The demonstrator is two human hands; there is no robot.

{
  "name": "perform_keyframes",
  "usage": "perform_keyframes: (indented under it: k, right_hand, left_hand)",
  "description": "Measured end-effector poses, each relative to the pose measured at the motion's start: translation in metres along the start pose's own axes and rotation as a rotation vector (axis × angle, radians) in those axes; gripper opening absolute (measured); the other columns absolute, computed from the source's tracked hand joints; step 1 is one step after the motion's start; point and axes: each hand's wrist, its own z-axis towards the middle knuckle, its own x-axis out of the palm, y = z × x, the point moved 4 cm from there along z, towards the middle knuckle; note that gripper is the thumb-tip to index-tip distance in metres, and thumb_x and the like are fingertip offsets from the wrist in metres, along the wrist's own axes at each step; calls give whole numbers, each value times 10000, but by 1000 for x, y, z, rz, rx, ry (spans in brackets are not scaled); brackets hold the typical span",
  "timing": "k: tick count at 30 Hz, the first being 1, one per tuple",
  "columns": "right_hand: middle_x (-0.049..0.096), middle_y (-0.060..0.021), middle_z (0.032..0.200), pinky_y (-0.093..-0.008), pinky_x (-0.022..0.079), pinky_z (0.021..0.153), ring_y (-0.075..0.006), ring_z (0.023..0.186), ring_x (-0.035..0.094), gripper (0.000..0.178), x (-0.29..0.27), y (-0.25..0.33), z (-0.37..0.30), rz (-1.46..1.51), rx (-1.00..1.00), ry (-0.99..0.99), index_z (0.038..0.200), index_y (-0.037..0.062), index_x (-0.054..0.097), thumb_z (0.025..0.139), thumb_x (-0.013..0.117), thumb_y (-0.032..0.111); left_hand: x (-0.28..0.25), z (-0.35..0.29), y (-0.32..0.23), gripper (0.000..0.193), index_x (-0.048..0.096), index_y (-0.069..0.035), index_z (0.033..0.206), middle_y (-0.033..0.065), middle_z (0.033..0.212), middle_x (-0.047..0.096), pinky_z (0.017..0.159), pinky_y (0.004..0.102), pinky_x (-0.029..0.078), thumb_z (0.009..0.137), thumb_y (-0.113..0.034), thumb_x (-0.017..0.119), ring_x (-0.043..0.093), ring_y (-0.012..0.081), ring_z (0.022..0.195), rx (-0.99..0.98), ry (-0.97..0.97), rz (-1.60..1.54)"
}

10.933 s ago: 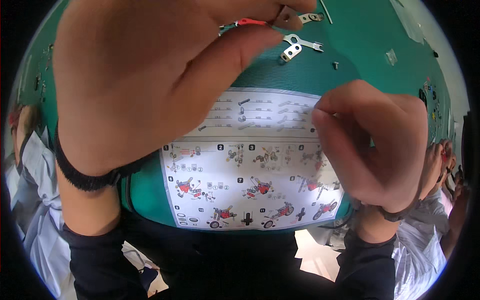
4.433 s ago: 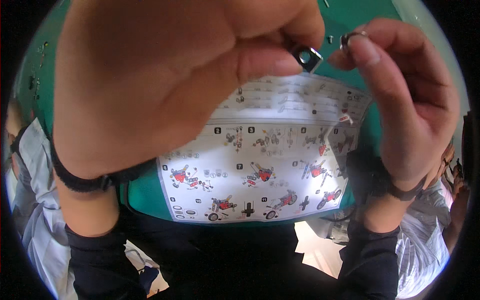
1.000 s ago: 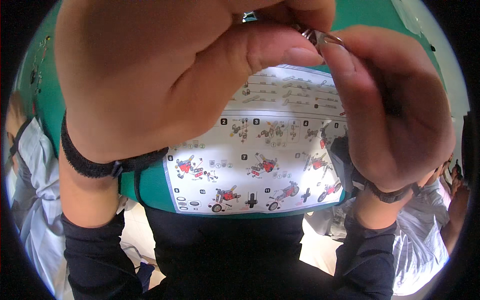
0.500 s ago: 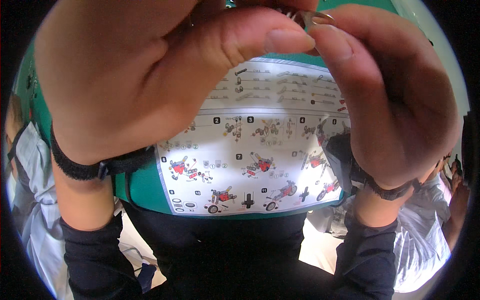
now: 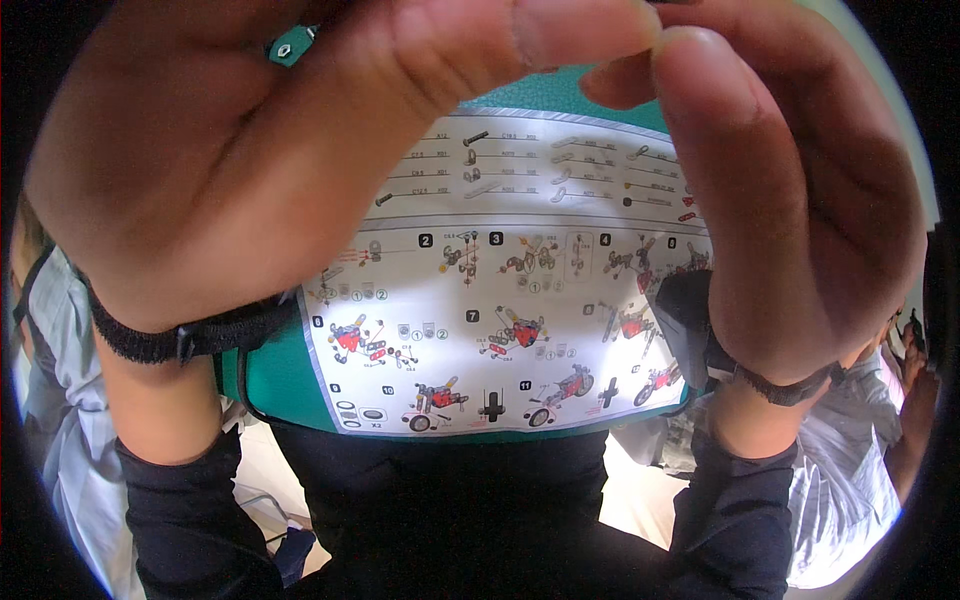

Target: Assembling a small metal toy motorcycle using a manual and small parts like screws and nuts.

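Note:
Close in front of me, my left hand (image 5: 260, 170) and my right hand (image 5: 780, 180) meet at their fingertips near the top edge. Both are closed in a pinch, thumbs almost touching. The small silvery metal part between them, glimpsed half a second ago, is now hidden behind the thumbs and cut off by the upper edge. Beneath my hands a printed instruction sheet (image 5: 450, 222) lies flat, with rows of parts and numbered drawings of a motorbike model.
The sheet rests on a green work surface (image 5: 570, 92). A small metal piece (image 5: 285, 50) shows beyond my left hand. Black straps circle both wrists. People in pale clothing are at the left (image 5: 80, 400) and right (image 5: 850, 470).
Both hands have risen toward the top edge, the left also shifting slightly left. The metal part has gone out of sight. A small piece on the green surface has come into view.

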Motion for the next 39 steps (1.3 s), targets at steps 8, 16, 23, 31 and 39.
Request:
perform_keyframes:
  k: [8, 16, 23, 31, 39]
  right_hand:
    - [729, -126, 941, -203, 523, 743, -153, 843, 697, 200, 7, 3, 2, 74, 92, -23, 1126, -55, 664, 987, 558, 42]
    - [650, -27, 857, -208, 374, 618, -52, 666, 494, 220, -42, -30, 8, 21, 424, -121, 1061, -14, 670, 995, 572, 171]
    - [690, -158, 750, -343, 501, 612, -243, 641, 658, 202, -14, -50, 11, -347, 352, 83, 976, -20, 720, 822, 721, 111]
    - [662, -143, 710, -322, 479, 596, -210, 616, 623, 151, -13, -57, 15, -322, 422, 125, 889, -47, 674, 851, 714, 94]
    - [641, -1, 812, -206, 425, 668, -60, 743, 552, 151, -26, -44, 19, -312, 287, -30, 911, -19, 650, 910, 724, 113]
  left_hand:
    - [2, 3, 2, 210, 598, 37, 1034, 97, 825, 653, 583, 264, 501, 910, -99, 699, 646, 153, 652, -19, -15, 12]
    - [-17, -7, 24, 203, 591, 66, 1019, 76, 859, 643, 612, 193, 472, 924, -80, 695, 587, 59, 696, 226, -82, 7]
    - [-30, 1, 24, 168, 597, 54, 1007, 60, 817, 650, 611, 184, 474, 942, -83, 669, 584, 54, 660, 132, -132, 61]
    - [-30, 6, 2, 235, 637, 12, 988, 72, 768, 654, 550, 241, 464, 892, -167, 757, 608, 123, 604, 208, -18, 169]
    - [-25, 9, 0, 203, 605, 40, 1016, 75, 802, 635, 574, 214, 467, 916, -106, 705, 577, 88, 617, -12, -59, 31]
